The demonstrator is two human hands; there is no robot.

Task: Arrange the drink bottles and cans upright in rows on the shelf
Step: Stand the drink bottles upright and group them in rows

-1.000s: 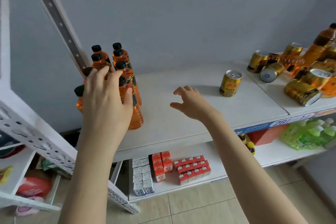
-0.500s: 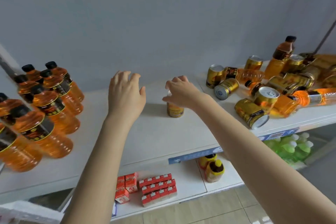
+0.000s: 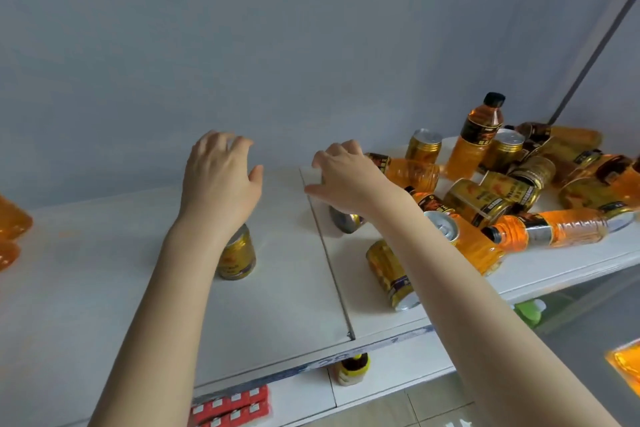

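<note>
Upright can (image 3: 237, 255) seen on shelf (image 3: 277, 288) beneath left hand (image 3: 220, 180), right hand (image 3: 346, 180) spread above second can (image 3: 344, 222), toppled drinks (image 3: 502, 198) heaped at right

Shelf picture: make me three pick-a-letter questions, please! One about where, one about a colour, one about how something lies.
1. Where is the gold can nearest the left hand? A) on the floor B) on the shelf C) atop a bottle
2. The cap of the back-right standing bottle is: A) black B) red C) white
3. The frontmost can is: A) upright B) crushed C) lying on its side
Answers: B, it stands on the white shelf; A, the cap looks black; C, its side rests on the shelf.
</note>
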